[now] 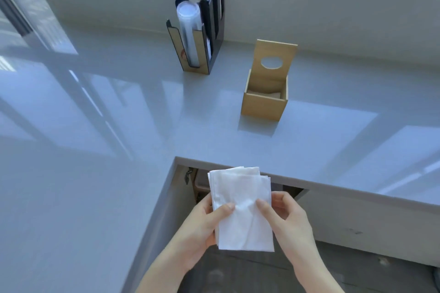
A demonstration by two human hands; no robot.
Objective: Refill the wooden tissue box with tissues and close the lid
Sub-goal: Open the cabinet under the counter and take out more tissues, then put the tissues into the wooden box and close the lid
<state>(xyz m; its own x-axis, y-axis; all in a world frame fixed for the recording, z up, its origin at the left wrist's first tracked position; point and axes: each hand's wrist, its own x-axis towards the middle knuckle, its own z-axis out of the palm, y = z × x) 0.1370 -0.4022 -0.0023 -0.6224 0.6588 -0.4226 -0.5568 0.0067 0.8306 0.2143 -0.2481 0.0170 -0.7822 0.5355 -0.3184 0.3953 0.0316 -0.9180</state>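
Note:
A stack of white tissues (240, 207) is held upright in front of me, below the counter's front edge. My left hand (202, 223) grips its left side with the thumb on top. My right hand (285, 216) grips its right side the same way. The wooden tissue box (264, 104) stands on the counter further back, to the right of centre. Its lid (276, 54), with an oval hole, is swung up and open. A little light material shows at the bottom of the box.
A black and wood cup holder (197, 38) with stacked cups and lids stands at the back against the wall. The glossy grey L-shaped counter (107, 126) wraps around on my left. An open cupboard (197, 185) shows under the counter edge.

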